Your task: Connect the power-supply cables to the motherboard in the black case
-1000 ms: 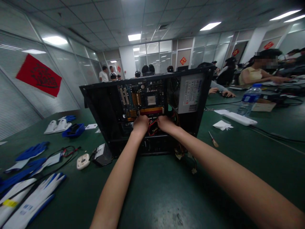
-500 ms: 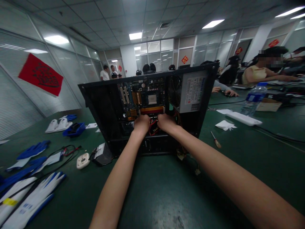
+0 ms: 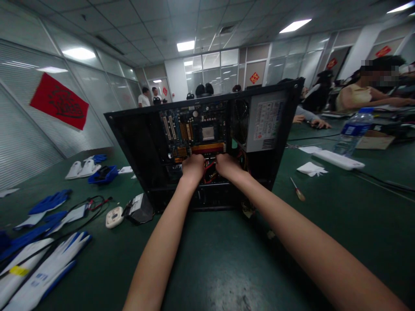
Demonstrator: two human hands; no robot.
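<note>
An open black computer case [image 3: 136,142] stands on the green table [image 3: 220,268] in front of me, its motherboard [image 3: 194,129] and grey power supply [image 3: 266,121] showing. Both my arms reach into it. My left hand [image 3: 192,166] and my right hand [image 3: 227,166] are curled side by side below the motherboard's red and yellow slots, closed over a bundle of red cables [image 3: 209,170]. The fingertips are hidden inside the case, so what exactly they pinch does not show.
A screwdriver [image 3: 297,190], a crumpled tissue [image 3: 311,168], a white power strip [image 3: 339,159] and a water bottle [image 3: 353,131] lie to the right. Left are a black drive [image 3: 140,208], a white round part [image 3: 114,217], blue-and-white gloves [image 3: 42,268] and cables. Other people sit at the far right.
Both hands stay in the same spot inside the case. The view has shifted slightly, with the case looming a little larger and further right.
</note>
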